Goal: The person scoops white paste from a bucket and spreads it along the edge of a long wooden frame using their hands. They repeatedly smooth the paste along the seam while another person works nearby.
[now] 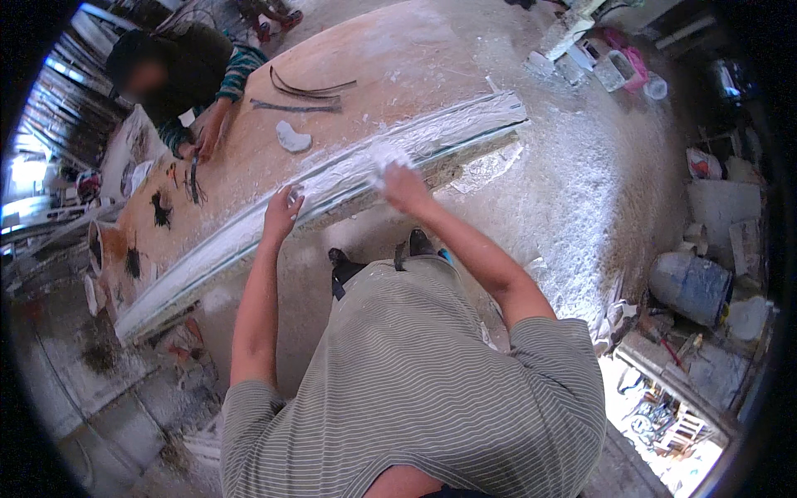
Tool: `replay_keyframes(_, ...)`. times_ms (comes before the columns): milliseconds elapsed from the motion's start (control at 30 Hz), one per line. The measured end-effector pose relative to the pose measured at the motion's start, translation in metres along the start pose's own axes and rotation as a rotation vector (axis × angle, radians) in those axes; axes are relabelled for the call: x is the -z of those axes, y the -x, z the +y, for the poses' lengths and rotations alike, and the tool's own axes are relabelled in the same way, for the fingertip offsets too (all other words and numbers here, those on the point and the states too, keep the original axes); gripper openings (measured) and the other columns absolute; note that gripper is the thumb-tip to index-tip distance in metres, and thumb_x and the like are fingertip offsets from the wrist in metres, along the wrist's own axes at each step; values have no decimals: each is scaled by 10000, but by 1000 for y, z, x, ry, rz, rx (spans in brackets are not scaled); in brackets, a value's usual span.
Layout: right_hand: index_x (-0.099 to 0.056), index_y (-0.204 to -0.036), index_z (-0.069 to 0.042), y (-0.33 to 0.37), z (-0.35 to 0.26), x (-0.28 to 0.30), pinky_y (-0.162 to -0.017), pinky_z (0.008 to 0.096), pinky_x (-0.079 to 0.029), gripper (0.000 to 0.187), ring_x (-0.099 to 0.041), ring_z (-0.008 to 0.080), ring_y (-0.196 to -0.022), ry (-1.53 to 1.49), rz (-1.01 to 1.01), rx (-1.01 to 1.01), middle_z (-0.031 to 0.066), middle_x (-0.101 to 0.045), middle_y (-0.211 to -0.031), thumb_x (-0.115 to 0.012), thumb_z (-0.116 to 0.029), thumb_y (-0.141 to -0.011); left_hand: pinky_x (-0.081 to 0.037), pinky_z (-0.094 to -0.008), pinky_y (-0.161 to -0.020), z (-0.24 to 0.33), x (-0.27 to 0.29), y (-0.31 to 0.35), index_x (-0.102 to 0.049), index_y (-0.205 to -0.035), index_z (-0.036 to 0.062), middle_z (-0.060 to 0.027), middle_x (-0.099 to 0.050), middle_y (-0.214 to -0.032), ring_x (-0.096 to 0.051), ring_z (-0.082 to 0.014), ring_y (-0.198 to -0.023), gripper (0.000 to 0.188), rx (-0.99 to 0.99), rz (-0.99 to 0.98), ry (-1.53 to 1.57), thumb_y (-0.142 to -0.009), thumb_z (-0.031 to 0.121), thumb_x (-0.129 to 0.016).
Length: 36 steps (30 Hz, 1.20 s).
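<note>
A long mould strip coated in wet white plaster-like material runs diagonally across the table's near edge, with a thin greenish rim. My right hand is over its middle, closed on a white, wet-looking clump; motion blurs the clump and I cannot tell what it is made of. At the strip's near edge, my left hand has its fingers curved and apart, with nothing seen between them. Beyond the strip lies a curved white lump on the tabletop.
Across the table, another person's hands handle dark strips. More dark strips lie farther back. White residue covers the floor at right, near a blue barrel. Buckets and a pink bag stand at the back right.
</note>
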State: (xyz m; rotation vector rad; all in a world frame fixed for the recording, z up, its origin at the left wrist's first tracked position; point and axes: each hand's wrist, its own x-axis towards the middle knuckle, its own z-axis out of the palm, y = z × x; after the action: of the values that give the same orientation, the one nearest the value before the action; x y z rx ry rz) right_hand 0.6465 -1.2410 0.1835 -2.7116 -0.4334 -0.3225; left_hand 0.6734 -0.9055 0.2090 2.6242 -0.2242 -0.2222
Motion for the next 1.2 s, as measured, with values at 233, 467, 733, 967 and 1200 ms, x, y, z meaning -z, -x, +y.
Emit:
replay_keyframes(233, -684, -980, 13, -4, 7, -23, -890, 543, -487, 606, -644, 387, -1030, 43, -199, -729, 225, -646, -1146, -522, -568, -932, -444, -480, -976, -55, 54, 6, -632, -1224, 48, -243, -627, -1166, -568, -411, -1144, 376, -133, 29, 51, -923, 267, -680)
replay_keyframes(467, -587, -1251, 75, -31, 57, -7, -1004, 554, -469, 682, -579, 439, -1203, 220, -50, -1177, 278, -569, -1324, -432, -535, -987, -438, -475, -1026, -138, 121, 29, -602, -1273, 139, -229, -513, -1376, -512, -439, -1237, 354, -300, -189, -52, -943, 252, -659)
replay_keyframes(733, -609, -1194, 90, -30, -171, -130, -1021, 556, -443, 587, -528, 490, -1236, 160, -238, -764, 314, -575, -1297, -463, -446, -1003, -300, -454, -1184, -224, 152, 49, -356, -1498, 69, -218, -327, -1566, -323, -399, -1442, 631, -579, -559, -198, -986, 360, -584)
replay_keyframes(967, -576, -1237, 143, -58, -326, -111, -1167, 660, -121, 696, -374, 525, -1357, -144, -292, -383, 401, -408, -1408, -398, -495, -1022, -174, -422, -1245, -218, 129, 25, -201, -1586, 79, -221, -175, -1637, -172, -363, -1522, 750, -649, -757, -193, -1018, 497, -456)
replay_keyframes(1200, -634, -1135, 148, -84, -274, -130, -1201, 607, -102, 732, -512, 500, -1245, -90, -263, -691, 377, -561, -1266, -370, -524, -1014, -147, -420, -1253, -174, 91, -2, -173, -1581, 32, -251, -145, -1635, -124, -356, -1533, 779, -716, -744, -195, -1019, 503, -436)
